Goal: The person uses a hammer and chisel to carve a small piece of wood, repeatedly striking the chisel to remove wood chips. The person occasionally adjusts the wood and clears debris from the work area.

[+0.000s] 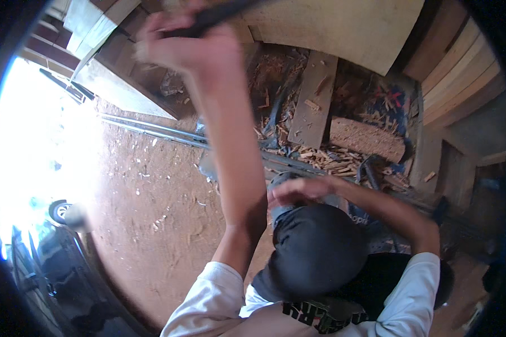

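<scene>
High at the top edge, my left hand [194, 42] is raised with its fingers wrapped round a long dark bar or handle [227, 11]. Motion blurs this thing and the frame cuts it off, so its kind does not show. My right hand [301, 191] is low, just beyond my bent knee in dark cloth [320, 241], with its fingers stretched leftward and nothing visible in them. Under those fingers is a grey thing [282, 181], mostly covered. Ahead of the right hand lies a rough, hewn piece of wood [368, 137] among wood chips [340, 163].
A plank [315, 101] lies beside the hewn wood. Dark metal [371, 171] stands among the chips. Long metal bars [152, 129] cross the dirt floor [157, 185]. Large boards [337, 28] lean at the back, more timber [461, 73] at right. A dark vehicle [67, 275] is at left.
</scene>
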`<action>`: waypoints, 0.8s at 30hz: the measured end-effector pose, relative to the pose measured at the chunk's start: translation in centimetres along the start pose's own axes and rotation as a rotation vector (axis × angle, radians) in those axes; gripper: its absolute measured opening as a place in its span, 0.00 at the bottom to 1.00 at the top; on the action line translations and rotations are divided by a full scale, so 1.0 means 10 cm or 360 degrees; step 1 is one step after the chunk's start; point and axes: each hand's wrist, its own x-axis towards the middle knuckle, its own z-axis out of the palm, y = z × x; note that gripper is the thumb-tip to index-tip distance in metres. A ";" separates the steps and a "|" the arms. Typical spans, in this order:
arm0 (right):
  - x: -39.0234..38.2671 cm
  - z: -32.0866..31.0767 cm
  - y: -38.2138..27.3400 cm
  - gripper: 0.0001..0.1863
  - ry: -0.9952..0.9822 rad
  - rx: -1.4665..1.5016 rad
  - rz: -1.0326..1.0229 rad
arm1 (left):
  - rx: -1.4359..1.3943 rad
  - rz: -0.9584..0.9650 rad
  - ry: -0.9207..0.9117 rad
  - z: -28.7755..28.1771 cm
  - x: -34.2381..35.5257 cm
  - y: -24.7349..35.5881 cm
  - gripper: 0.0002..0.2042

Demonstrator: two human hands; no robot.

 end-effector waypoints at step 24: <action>-0.33 0.30 -0.45 0.26 -0.0167 -0.0044 -0.0005 | 0.1518 0.0239 -0.0183 -0.69 0.15 -0.07 0.20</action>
